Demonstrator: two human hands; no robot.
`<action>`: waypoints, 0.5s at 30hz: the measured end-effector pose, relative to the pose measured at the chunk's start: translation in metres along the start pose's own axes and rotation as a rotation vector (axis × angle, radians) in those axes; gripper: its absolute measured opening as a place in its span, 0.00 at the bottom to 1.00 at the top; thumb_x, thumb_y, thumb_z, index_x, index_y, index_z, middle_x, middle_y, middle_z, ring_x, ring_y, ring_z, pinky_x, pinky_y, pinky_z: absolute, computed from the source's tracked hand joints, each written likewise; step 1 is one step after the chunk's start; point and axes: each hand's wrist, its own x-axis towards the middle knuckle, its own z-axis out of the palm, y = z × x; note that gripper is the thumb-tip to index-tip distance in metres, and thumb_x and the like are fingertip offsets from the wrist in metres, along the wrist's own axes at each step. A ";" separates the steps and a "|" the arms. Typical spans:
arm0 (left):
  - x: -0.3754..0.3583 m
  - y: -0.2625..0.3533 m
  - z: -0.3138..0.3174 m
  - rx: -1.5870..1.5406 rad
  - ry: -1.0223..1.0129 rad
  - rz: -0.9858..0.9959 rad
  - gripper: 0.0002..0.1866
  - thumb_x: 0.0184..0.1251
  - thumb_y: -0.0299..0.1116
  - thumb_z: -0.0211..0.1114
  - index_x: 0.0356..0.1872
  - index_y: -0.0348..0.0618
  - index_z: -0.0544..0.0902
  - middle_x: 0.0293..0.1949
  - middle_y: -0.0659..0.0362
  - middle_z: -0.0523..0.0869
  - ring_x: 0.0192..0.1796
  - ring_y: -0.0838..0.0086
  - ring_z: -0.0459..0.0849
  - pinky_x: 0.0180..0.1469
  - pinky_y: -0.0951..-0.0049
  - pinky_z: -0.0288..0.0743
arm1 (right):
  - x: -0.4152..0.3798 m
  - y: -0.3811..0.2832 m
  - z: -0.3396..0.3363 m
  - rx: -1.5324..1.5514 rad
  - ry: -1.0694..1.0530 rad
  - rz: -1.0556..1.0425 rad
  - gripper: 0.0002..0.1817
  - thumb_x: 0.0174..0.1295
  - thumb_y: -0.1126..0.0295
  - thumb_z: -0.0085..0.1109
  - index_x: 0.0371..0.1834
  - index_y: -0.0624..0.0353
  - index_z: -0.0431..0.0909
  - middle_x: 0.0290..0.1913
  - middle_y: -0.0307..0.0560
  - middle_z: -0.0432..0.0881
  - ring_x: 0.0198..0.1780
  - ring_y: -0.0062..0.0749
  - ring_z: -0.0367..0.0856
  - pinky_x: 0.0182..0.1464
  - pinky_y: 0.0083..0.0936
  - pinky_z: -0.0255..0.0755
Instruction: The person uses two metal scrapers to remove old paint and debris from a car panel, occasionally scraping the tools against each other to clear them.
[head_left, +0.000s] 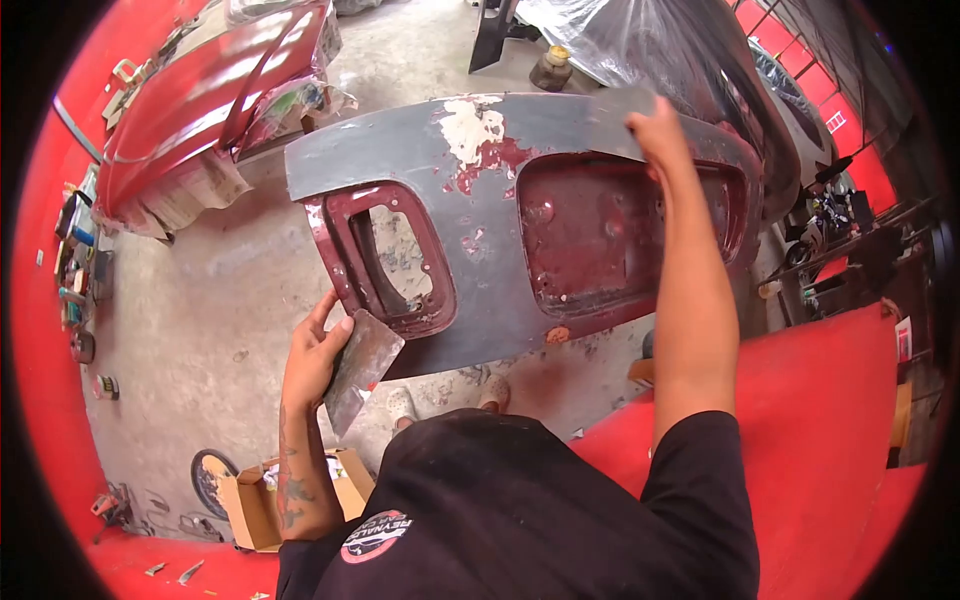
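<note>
A car trunk lid (pixel 480 290), sanded grey with maroon recesses, lies in front of me. Cream filler (pixel 472 127) and bared maroon paint mark its upper middle. My left hand (pixel 315 352) grips a flat, scuffed metal putty plate (pixel 362 372) by its edge, beside the lower left opening of the lid. At the lid's upper right edge, my right hand (pixel 660 138) is closed with the arm stretched out. A thin, flat grey spreader (pixel 622 106) seems to extend from its fingers against the lid; its outline blends into the grey surface.
A glossy red car panel (pixel 225 85) with masking paper stands at upper left. Plastic sheeting (pixel 620 40) covers a car at the top right. A small jar (pixel 551 68) stands behind the lid. An open cardboard box (pixel 258 510) sits on the floor at lower left.
</note>
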 end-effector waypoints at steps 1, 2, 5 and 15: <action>-0.001 0.002 0.001 -0.018 -0.013 -0.032 0.33 0.70 0.34 0.62 0.70 0.27 0.63 0.62 0.52 0.76 0.55 0.77 0.78 0.59 0.76 0.70 | -0.010 -0.020 0.018 -0.107 -0.015 -0.085 0.25 0.49 0.73 0.59 0.53 0.69 0.72 0.39 0.52 0.82 0.36 0.35 0.83 0.39 0.31 0.77; -0.001 0.002 0.001 -0.008 -0.017 -0.038 0.33 0.70 0.34 0.62 0.70 0.27 0.63 0.62 0.52 0.76 0.55 0.77 0.78 0.59 0.76 0.70 | -0.015 -0.031 0.024 -0.215 -0.030 -0.168 0.24 0.49 0.73 0.59 0.52 0.69 0.72 0.40 0.53 0.82 0.37 0.36 0.83 0.39 0.31 0.77; -0.001 0.001 0.002 -0.029 -0.013 -0.006 0.34 0.70 0.36 0.63 0.70 0.27 0.62 0.62 0.53 0.76 0.55 0.77 0.78 0.58 0.76 0.71 | -0.001 -0.028 -0.004 -0.095 -0.028 -0.150 0.24 0.49 0.74 0.58 0.52 0.69 0.72 0.42 0.55 0.82 0.37 0.36 0.83 0.40 0.32 0.77; 0.001 -0.006 0.000 -0.033 -0.020 0.006 0.33 0.70 0.36 0.63 0.70 0.28 0.63 0.60 0.54 0.77 0.56 0.77 0.78 0.58 0.76 0.72 | -0.022 -0.013 -0.009 -0.040 0.000 -0.250 0.26 0.49 0.72 0.59 0.54 0.70 0.71 0.45 0.58 0.82 0.46 0.42 0.82 0.49 0.32 0.74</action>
